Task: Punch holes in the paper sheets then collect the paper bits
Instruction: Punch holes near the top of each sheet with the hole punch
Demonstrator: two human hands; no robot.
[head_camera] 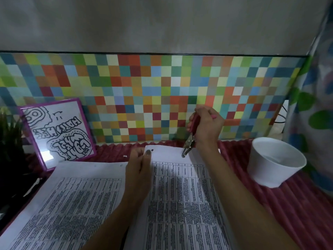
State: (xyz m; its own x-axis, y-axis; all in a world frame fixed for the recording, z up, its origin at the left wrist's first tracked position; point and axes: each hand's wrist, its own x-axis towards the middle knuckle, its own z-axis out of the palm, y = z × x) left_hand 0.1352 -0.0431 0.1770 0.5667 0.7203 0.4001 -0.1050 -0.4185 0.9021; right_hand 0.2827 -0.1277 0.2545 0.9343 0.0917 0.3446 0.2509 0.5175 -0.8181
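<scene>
My right hand (207,123) grips a single-hole punch (191,136) with pink handles, its metal jaws over the far edge of a printed paper sheet (180,195). My left hand (138,168) pinches that sheet's far left corner, thumb on top beside a punched hole (152,150). A second printed sheet (68,204) lies flat to the left. A few small white paper bits (124,156) lie on the red cloth beyond the sheets.
A white bowl (273,163) stands at the right on the red ribbed cloth (297,204). A purple-framed drawing (59,130) leans against the multicoloured checkered wall at the left, next to a dark plant (10,141). A patterned curtain (315,105) hangs at the right.
</scene>
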